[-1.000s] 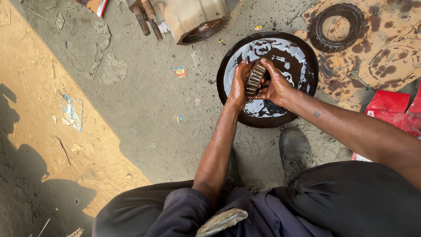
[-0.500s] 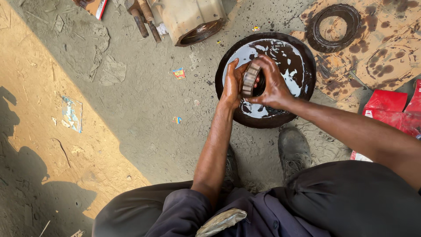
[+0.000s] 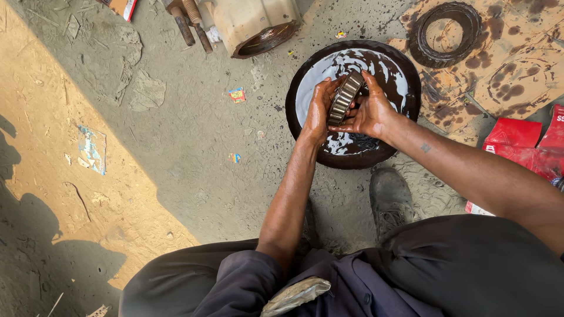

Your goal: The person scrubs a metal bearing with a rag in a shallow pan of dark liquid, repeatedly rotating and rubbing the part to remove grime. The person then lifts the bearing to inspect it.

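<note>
Dirt floor [image 3: 194, 170], half sun, half shade

Oily pan [image 3: 295, 111] at 1 o'clock, cardboard [image 3: 517, 76] with a ring [image 3: 424, 41] at 2, metal housing [image 3: 247, 20] and bolts [image 3: 191, 23] at 12, red packets [image 3: 517, 141] at 3, paper scraps [image 3: 237, 94] around.

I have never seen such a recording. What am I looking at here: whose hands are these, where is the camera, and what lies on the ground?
The camera sits on a person's head and looks down, so you see their own arms, lap and one shoe. There is no machine. The left hand and right hand together hold a ring-shaped metal bearing, tilted on edge, over a round black basin with dark oily liquid. On the ground lie a second dark ring on stained cardboard, a tan metal housing, red packets and small scraps.
</note>
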